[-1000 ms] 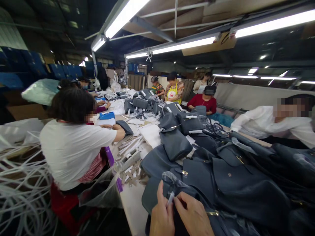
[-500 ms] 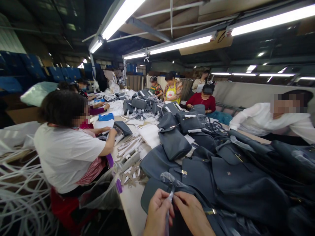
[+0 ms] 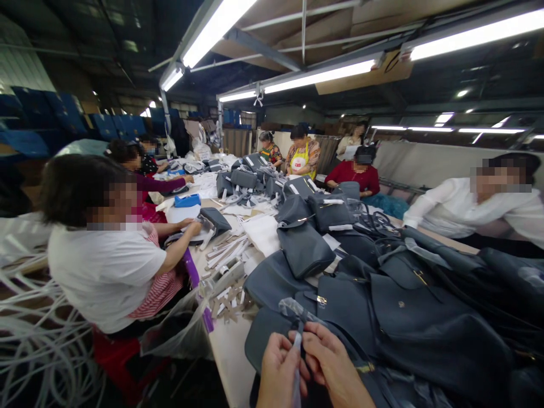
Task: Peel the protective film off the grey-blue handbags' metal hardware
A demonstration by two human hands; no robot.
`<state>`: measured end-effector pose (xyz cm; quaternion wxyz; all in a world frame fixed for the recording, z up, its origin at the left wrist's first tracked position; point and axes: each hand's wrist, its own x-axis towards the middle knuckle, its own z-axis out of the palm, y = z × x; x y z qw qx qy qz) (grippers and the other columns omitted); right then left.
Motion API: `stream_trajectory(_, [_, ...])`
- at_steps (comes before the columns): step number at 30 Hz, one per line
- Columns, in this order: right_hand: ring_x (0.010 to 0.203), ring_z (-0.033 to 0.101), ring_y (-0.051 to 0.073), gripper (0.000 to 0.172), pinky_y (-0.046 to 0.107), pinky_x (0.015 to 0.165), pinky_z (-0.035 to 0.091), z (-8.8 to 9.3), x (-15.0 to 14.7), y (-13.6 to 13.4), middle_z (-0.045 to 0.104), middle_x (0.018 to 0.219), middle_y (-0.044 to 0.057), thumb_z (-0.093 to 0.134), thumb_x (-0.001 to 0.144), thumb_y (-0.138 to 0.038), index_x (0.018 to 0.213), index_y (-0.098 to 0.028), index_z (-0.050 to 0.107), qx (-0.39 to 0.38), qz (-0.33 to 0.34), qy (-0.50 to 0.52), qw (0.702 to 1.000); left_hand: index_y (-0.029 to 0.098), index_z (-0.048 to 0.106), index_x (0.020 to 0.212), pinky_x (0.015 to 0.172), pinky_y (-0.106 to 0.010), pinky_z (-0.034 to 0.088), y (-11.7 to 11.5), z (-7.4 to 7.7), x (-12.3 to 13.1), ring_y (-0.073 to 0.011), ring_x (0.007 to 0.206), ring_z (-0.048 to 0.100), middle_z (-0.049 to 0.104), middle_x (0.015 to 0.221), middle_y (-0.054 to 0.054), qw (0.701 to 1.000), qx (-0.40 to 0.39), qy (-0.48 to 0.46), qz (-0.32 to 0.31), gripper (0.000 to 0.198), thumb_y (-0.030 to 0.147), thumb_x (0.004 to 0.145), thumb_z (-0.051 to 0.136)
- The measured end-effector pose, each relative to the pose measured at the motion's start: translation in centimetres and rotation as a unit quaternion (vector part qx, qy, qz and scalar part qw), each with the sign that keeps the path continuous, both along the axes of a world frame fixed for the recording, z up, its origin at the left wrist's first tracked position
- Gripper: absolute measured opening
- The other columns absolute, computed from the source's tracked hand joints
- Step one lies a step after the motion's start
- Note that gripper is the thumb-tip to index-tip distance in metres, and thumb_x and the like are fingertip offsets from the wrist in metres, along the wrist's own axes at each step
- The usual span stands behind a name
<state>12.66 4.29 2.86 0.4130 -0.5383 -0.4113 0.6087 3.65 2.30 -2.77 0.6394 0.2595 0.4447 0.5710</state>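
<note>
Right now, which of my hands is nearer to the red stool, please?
Left. Your left hand holds the pale strip, to the right of the red stool; your right hand is farther right, beyond the left one.

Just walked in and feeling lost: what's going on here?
A person's left hand and right hand pinch a translucent strip above a dark bag. More dark bags lie heaped on the table. At picture left, a co-worker in a white shirt handles another dark item.

Nearer bags (image 3: 346, 309) lie right of the strips (image 3: 223, 249), seemingly all on the table (image 3: 232, 362).
</note>
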Motion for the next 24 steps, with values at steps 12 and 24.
stream_trajectory(12, [0.036, 0.025, -0.001, 0.053, 0.013, 0.035, 0.014, 0.6, 0.6, 0.2, 0.047, 0.050, -0.010, 0.088, 0.051, -0.053, 0.080, -0.017, 0.064, -0.088, 0.022, 0.129, 0.988, 0.022, 0.040, 0.078, 0.033, -0.018, 0.019, -0.3, 1.2, -1.2, -0.0055, 0.027, 0.037, 0.057, 0.043, 0.005, 0.995, -0.016, -0.059, -0.081, 0.054, 0.061, 0.063, 0.074])
stream_trajectory(24, [0.034, 0.024, 0.000, 0.034, 0.016, 0.037, 0.013, -0.3, 1.2, -0.3, 0.046, 0.043, -0.010, 0.080, 0.064, -0.037, 0.087, -0.016, 0.065, -0.040, 0.059, 0.167, 0.983, 0.019, 0.044, 0.087, 0.036, -0.017, 0.024, -0.8, 2.5, -2.2, -0.0056, 0.032, 0.040, 0.058, 0.049, 0.004, 0.993, -0.010, -0.041, -0.108, 0.053, 0.059, 0.069, 0.073])
